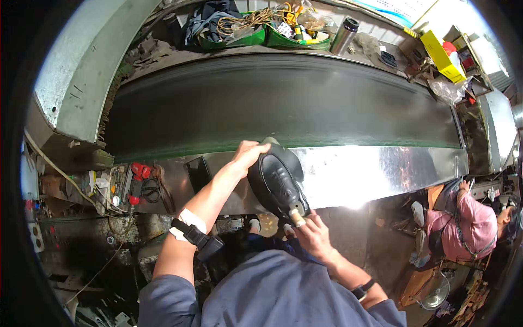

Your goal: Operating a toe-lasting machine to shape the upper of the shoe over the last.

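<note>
A black shoe [279, 177] is held up between both my hands, over the near edge of the shiny metal ledge. My left hand [249, 156] is closed on its far end, where a greenish patch shows. At the shoe's near end, my right hand [315, 235] is closed, its fingers by a beige, peg-like piece [297, 217] that sticks out there. Partly hidden by the grip, the right fingertips cannot be made out fully. Beyond the shoe runs a wide dark conveyor belt [283, 103].
A dark flat object [198, 174] lies on the metal ledge [348, 174] near my left forearm. Red-handled tools [140, 173] lie farther left. Green bins [234, 39] and a steel tumbler [345, 36] stand behind the belt. A person in pink [463, 226] sits at right.
</note>
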`<action>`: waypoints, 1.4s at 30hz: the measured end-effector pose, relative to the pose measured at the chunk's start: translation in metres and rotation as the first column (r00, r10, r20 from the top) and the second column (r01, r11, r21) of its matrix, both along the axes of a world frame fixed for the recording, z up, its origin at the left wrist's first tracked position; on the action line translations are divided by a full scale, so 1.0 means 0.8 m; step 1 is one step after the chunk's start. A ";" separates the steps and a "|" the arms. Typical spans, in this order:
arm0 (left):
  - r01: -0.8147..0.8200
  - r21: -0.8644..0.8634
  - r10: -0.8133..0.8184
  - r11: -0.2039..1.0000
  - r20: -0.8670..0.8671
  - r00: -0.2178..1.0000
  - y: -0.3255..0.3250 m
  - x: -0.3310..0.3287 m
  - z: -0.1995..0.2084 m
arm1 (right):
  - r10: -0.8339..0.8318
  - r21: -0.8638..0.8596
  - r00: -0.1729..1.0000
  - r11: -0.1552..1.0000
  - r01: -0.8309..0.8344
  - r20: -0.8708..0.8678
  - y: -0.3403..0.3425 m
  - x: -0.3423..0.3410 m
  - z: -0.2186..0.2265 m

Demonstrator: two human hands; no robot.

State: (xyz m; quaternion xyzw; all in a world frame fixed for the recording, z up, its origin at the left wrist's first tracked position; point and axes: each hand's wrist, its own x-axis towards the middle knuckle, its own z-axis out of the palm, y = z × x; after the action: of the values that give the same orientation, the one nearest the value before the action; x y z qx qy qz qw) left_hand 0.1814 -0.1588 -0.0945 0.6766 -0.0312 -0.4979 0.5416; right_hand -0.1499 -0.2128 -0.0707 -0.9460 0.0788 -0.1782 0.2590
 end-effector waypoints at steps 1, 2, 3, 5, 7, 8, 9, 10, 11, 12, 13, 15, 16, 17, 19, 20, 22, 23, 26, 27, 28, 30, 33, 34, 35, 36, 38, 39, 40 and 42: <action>0.004 0.045 -0.016 0.999 0.255 0.967 -0.008 0.004 -0.007 | -0.046 -0.070 0.997 0.996 0.050 0.066 0.008 0.005 -0.017; -0.020 0.088 -0.027 0.996 0.503 0.864 -0.020 0.004 -0.015 | -0.131 0.014 0.984 0.991 0.131 0.119 0.011 0.011 -0.035; -0.049 0.100 -0.039 0.994 0.720 0.693 -0.032 0.004 -0.022 | -0.212 0.097 0.954 0.976 0.195 0.213 0.013 0.019 -0.051; -0.068 0.179 -0.101 0.981 0.784 0.613 -0.050 -0.002 -0.034 | -0.332 0.288 0.928 0.917 0.276 0.168 0.014 0.031 -0.074; -0.150 0.180 -0.066 0.972 0.824 0.563 -0.056 -0.014 -0.043 | -0.350 0.355 0.931 0.887 0.296 0.099 0.011 0.034 -0.086; -0.158 0.164 -0.054 0.974 0.838 0.542 -0.053 -0.019 -0.046 | -0.345 0.445 0.936 0.851 0.280 0.071 0.006 0.030 -0.087; -0.170 0.202 -0.075 0.964 0.826 0.559 -0.045 -0.029 -0.047 | -0.277 0.495 0.961 0.835 0.242 -0.002 0.004 0.022 -0.086; -0.168 0.246 -0.098 0.955 0.792 0.602 -0.035 -0.036 -0.047 | -0.237 0.591 0.949 0.742 0.316 -0.210 -0.004 0.011 -0.084; -0.165 0.283 -0.116 0.945 0.759 0.641 -0.026 -0.044 -0.045 | -0.210 0.600 0.971 0.765 0.234 -0.111 -0.010 -0.004 -0.081; -0.138 0.320 -0.123 0.937 0.674 0.728 -0.015 -0.054 -0.042 | -0.152 0.588 0.987 0.793 0.157 -0.057 -0.018 -0.019 -0.079; -0.135 0.306 -0.119 0.942 0.683 0.720 -0.010 -0.065 -0.038 | -0.136 0.595 0.991 0.797 0.100 0.016 -0.025 -0.035 -0.077; -0.208 0.344 0.001 0.916 0.515 0.857 -0.005 -0.088 -0.029 | -0.054 0.637 0.998 0.768 0.070 -0.045 -0.031 -0.053 -0.079; -0.250 0.420 -0.059 0.872 0.597 0.800 -0.013 -0.104 -0.026 | -0.044 0.538 0.997 0.840 0.070 -0.061 -0.034 -0.059 -0.083; -0.212 0.500 -0.146 0.840 0.584 0.799 -0.018 -0.118 -0.025 | -0.009 0.415 0.992 0.908 0.062 -0.129 -0.035 -0.062 -0.088; -0.222 0.547 -0.226 0.807 0.634 0.740 -0.025 -0.132 -0.024 | 0.008 0.516 0.993 0.855 0.056 -0.120 -0.036 -0.060 -0.101; -0.251 0.555 -0.180 0.793 0.608 0.774 -0.028 -0.131 -0.026 | 0.020 0.557 0.999 0.831 0.000 -0.030 -0.038 -0.056 -0.107; -0.274 0.525 -0.133 0.806 0.612 0.780 -0.027 -0.128 -0.031 | 0.042 0.596 0.997 0.800 -0.074 0.067 -0.042 -0.051 -0.115; -0.297 0.506 -0.095 0.810 0.612 0.785 -0.022 -0.124 -0.033 | 0.070 0.576 0.997 0.815 -0.065 0.014 -0.046 -0.050 -0.113; -0.370 0.401 0.068 0.838 0.597 0.800 0.005 -0.121 -0.032 | 0.165 0.659 0.986 0.744 -0.106 -0.027 -0.062 -0.051 -0.086; -0.388 0.353 0.132 0.851 0.572 0.810 0.017 -0.126 -0.027 | 0.220 0.750 0.975 0.647 -0.139 -0.009 -0.066 -0.049 -0.072; -0.445 0.298 0.215 0.845 0.572 0.791 0.031 -0.134 -0.020 | 0.334 0.768 0.943 0.599 -0.228 0.020 -0.074 -0.049 -0.053; -0.496 0.137 0.318 0.857 0.618 0.720 0.060 -0.153 0.002 | 0.400 0.968 0.916 0.231 -0.099 -0.002 -0.086 -0.030 -0.016; -0.538 -0.015 0.445 0.843 0.583 0.680 0.103 -0.187 0.041 | 0.474 0.881 0.810 -0.134 0.454 -0.346 -0.073 0.028 0.022; -0.557 -0.051 0.478 0.829 0.584 0.657 0.118 -0.199 0.055 | 0.521 0.870 0.782 -0.138 0.473 -0.342 -0.058 0.044 0.033; -0.576 -0.025 0.464 0.817 0.621 0.631 0.138 -0.208 0.068 | 0.601 0.889 0.758 -0.165 0.427 -0.253 -0.037 0.062 0.042; -0.639 -0.054 0.530 0.767 0.616 0.583 0.160 -0.219 0.081 | 0.620 0.880 0.720 -0.098 0.465 -0.312 -0.013 0.071 0.052; -0.730 -0.125 0.618 0.672 0.638 0.460 0.216 -0.242 0.106 | 0.632 0.942 0.732 -0.006 0.334 -0.255 0.034 0.079 0.078; -0.774 -0.155 0.652 0.614 0.652 0.387 0.249 -0.257 0.118 | 0.654 0.941 0.716 -0.017 0.337 -0.244 0.061 0.078 0.091; -0.819 -0.129 0.617 0.559 0.725 0.307 0.289 -0.270 0.130 | 0.688 0.990 0.714 0.054 0.131 -0.132 0.098 0.079 0.100; -0.892 -0.080 0.601 0.445 0.765 0.231 0.365 -0.303 0.152 | 0.731 0.997 0.682 0.065 -0.028 -0.028 0.171 0.076 0.114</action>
State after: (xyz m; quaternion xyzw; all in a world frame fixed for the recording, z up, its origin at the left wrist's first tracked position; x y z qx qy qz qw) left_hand -0.0614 0.1333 0.0270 0.8227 0.1986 0.1374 0.5147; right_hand -0.0889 -0.0758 0.0207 -0.5478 -0.0297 0.2689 0.7917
